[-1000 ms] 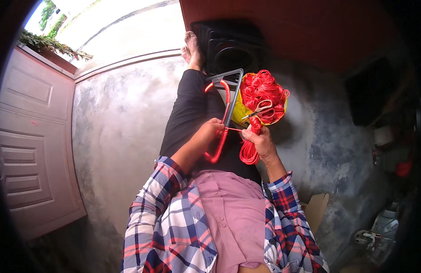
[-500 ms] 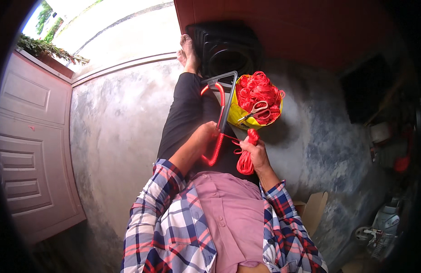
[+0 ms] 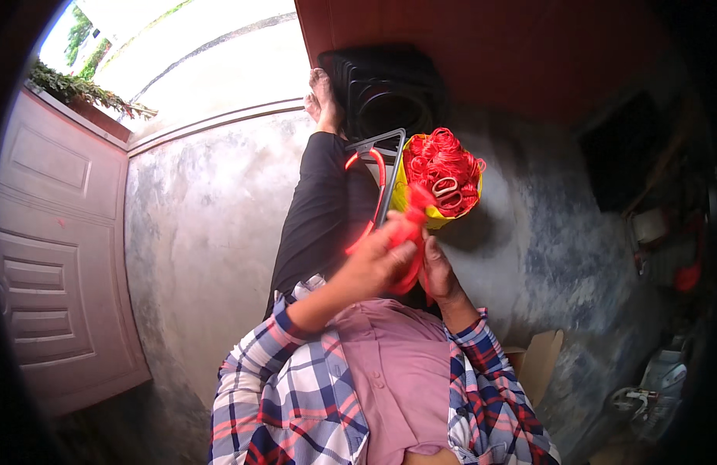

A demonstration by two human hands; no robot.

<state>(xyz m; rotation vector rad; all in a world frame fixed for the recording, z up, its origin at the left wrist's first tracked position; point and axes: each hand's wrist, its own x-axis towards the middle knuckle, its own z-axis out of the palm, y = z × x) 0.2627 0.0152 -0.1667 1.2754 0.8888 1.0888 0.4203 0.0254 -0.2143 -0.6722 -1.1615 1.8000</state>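
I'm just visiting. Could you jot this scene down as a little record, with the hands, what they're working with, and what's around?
Left hand: left hand curled around a red cord bundle, blurred
Right hand: right hand close beside the bundle; grip unclear
Frame: dark frame above the legs, with red along part of it
Bag: yellow bag filled with red cord
Tool: scissors on that cord
Beyond: bare foot beside a black stack
Far left: door

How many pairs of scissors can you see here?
1: the scissors, on the red cord in the yellow container, with only their handles clearly showing. More could be hidden under the cord.
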